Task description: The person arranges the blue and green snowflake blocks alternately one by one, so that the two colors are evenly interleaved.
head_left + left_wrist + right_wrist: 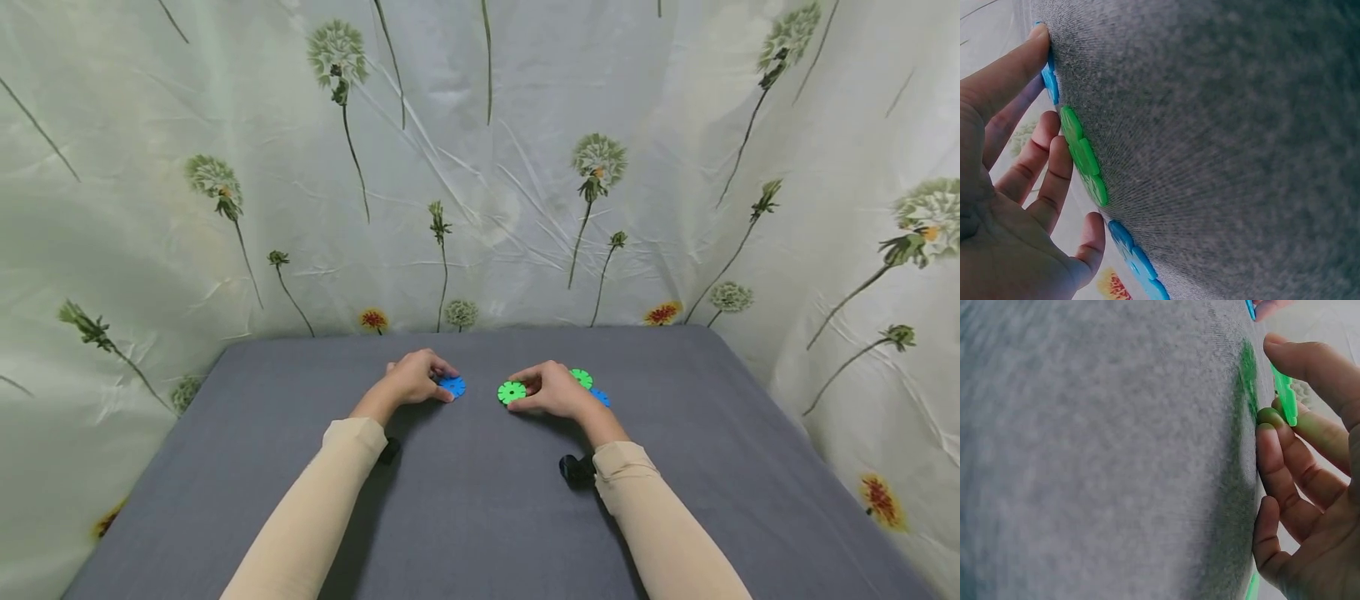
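My left hand [414, 379] pinches a blue notched plastic disc [453, 386] between thumb and fingers, low over the grey cloth. Under its other fingers in the left wrist view lie a green disc [1084, 156] and a second blue disc [1138, 259], both hidden by the hand in the head view. To the right, my right hand [558, 392] holds a green notched disc [512, 392] by its edges. The right wrist view shows this green disc [1286, 397] raised off the cloth, with a green tint below it. Just beyond the right hand are another green disc [581, 378] and a partly covered blue disc [601, 397].
Grey cloth [480, 517] covers the table, whose far edge meets a pale curtain [495, 167] printed with dandelions. The curtain also hangs along both sides. A black wrist camera [576, 472] juts inward from the right sleeve, and another [389, 451] from the left.
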{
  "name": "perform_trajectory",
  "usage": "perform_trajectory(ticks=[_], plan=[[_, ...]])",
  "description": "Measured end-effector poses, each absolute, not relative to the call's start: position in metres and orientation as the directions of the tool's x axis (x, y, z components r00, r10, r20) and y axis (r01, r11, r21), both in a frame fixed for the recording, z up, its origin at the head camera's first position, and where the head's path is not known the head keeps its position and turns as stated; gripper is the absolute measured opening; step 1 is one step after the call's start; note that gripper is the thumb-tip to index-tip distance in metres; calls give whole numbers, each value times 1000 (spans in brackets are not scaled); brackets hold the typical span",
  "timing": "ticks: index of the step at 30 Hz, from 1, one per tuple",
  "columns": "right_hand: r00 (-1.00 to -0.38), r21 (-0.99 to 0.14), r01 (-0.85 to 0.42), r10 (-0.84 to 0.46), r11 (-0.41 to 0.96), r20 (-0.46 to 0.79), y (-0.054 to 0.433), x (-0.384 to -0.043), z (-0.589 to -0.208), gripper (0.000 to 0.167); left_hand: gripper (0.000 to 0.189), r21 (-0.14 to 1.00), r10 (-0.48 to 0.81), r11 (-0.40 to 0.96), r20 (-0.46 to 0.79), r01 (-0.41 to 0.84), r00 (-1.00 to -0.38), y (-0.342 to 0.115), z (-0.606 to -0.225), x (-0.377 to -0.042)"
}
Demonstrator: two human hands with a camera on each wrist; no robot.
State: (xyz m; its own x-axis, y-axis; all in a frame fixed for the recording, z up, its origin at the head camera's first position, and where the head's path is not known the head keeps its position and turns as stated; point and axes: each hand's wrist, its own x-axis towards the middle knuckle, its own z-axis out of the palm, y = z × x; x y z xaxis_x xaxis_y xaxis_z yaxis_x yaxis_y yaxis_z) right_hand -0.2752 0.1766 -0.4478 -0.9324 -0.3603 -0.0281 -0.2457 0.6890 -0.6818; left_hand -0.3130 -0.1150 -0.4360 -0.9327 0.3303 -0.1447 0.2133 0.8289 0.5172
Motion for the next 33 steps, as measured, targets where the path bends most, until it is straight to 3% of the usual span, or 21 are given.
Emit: perform_trajectory(ticks=[33], plan=[[-919, -665, -270, -392, 697, -37, 135, -303, -451, 48, 34, 509, 322, 834, -134, 213, -937, -115, -440, -313]])
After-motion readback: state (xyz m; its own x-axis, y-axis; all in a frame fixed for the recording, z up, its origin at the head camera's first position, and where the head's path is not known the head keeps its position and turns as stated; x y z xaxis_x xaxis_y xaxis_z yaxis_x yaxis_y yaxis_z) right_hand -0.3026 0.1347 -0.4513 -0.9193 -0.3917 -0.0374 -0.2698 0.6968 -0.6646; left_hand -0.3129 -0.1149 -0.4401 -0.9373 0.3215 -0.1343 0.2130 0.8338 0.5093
